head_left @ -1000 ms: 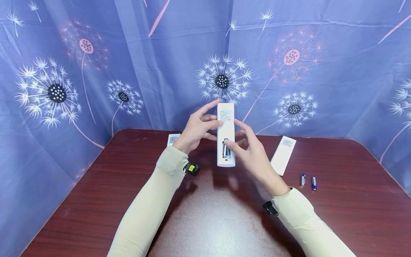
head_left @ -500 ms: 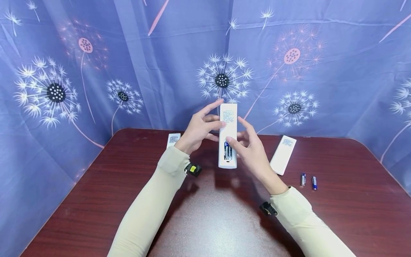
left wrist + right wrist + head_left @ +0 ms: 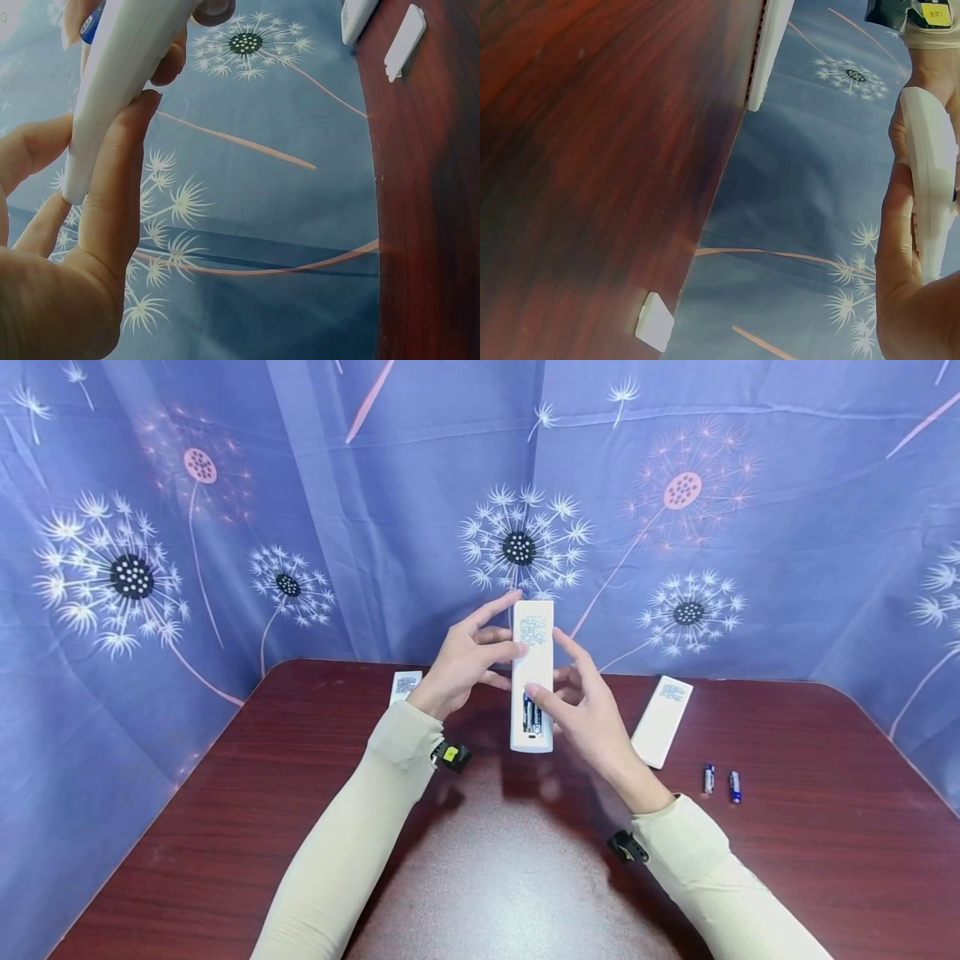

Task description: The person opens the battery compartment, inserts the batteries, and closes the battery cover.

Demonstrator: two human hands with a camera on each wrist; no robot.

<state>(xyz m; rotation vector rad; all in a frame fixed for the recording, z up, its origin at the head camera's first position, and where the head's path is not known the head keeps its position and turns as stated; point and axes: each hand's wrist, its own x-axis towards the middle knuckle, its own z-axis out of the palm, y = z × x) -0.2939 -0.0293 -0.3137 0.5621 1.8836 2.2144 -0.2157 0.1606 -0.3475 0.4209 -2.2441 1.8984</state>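
Right thumb (image 3: 534, 692) now covers remote's (image 3: 532, 660) batteries (image 3: 531, 718).

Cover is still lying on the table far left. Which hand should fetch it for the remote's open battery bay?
Left, probably. The battery cover lies just beyond the left hand, while the right hand has its thumb on the batteries in the remote and could support it.

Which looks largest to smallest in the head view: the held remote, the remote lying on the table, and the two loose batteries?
1. Held remote, though it is nearer the camera, so its lead is unsure.
2. Remote lying on the table.
3. The two loose batteries, which look alike.
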